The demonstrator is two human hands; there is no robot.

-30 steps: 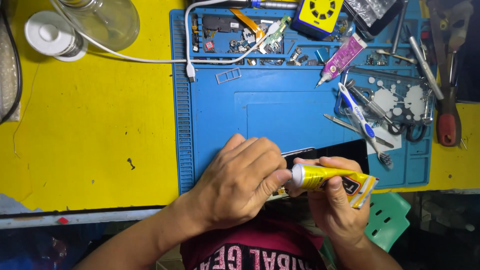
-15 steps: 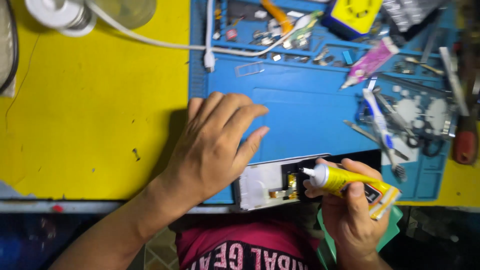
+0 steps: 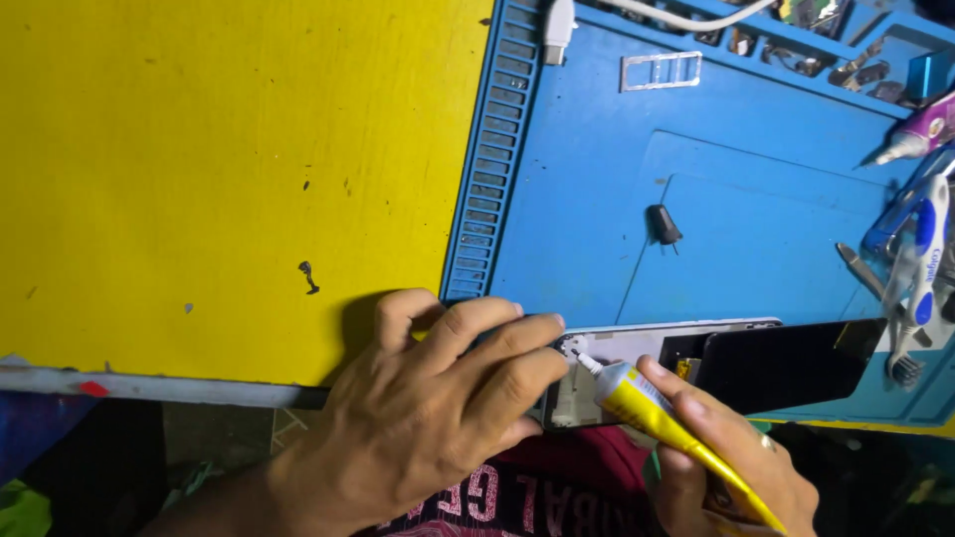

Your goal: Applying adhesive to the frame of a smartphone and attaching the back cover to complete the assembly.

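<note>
My left hand (image 3: 438, 398) lies over the left end of an opened phone (image 3: 647, 370), fingers curled on its white frame at the table's front edge. My right hand (image 3: 731, 452) grips a yellow glue tube (image 3: 662, 418) with its white nozzle touching the frame's top left corner. The phone's black screen panel (image 3: 786, 363) is lifted off to the right, partly covering the frame.
The phone rests on a blue work mat (image 3: 716, 199) on a yellow table (image 3: 219, 149). A small black part (image 3: 664, 224) lies mid-mat. A metal tray frame (image 3: 662, 70), a white cable plug (image 3: 559, 20), a toothbrush (image 3: 920, 278) and tweezers lie along the mat's top and right.
The view has closed in on the phone. My left hand slid down onto the phone's left end. The glue tube's nozzle moved down to the frame's corner.
</note>
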